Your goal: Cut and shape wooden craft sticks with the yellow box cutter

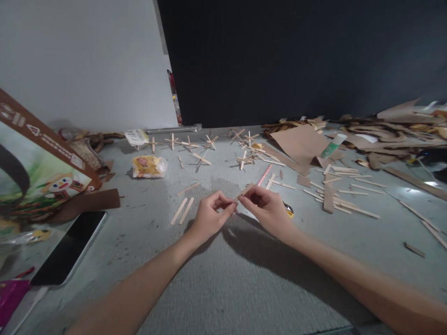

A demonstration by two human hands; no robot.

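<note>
My left hand (213, 213) is closed in a pinch above the middle of the table; what its fingertips hold, if anything, is too small to make out. Almost touching it, my right hand (268, 210) pinches what looks like a wooden craft stick (246, 189), its pale end showing above the fingers. Left of my hands lie two parallel craft sticks (182, 211), with a single stick (187, 189) behind them. A pink-and-white striped stick (265, 174) and crossed craft sticks (279, 184) lie behind my right hand. A black-and-yellow object (289, 210) is partly hidden by that hand.
Several crossed-stick pieces (201, 159) stand toward the back. Loose craft sticks (356, 210), brown cardboard (296, 145) and a green-and-white glue stick (333, 145) are at right. A phone (70, 249), printed bag (52, 163) and wrapped snack (148, 167) are at left.
</note>
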